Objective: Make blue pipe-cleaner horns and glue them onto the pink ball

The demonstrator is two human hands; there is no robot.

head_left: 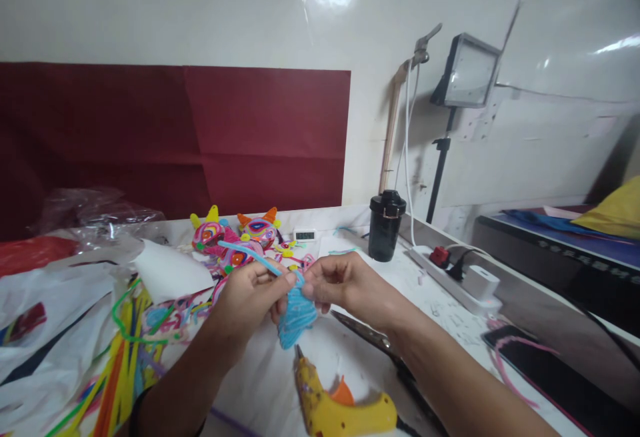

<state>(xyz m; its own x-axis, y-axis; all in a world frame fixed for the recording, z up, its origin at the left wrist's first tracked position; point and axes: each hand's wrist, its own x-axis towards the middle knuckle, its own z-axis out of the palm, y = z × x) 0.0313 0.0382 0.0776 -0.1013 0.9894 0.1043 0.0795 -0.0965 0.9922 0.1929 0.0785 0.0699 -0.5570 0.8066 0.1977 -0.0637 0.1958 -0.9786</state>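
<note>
- Pinched blue piece [299, 320] in left hand [257, 288] and right hand [345, 283].
- Hovered near glue gun [315, 400].
- Had open table [404, 278] between right hand and cup [385, 230], toward back edge.

Glue gun [334, 413], scissors [370, 335] blocking hands [343, 282] nearside, free tabletop [405, 274] before cup [385, 231]

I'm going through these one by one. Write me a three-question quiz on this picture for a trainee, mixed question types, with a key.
1. Multiple choice: What colour is the craft piece held by the left hand and right hand?
A) Yellow
B) Light blue
C) Dark red

2. True or false: The black lidded cup stands upright.

3. Short answer: Which yellow tool lies just below the craft piece in the picture?

Key:
1. B, light blue.
2. True.
3. The glue gun.
</note>
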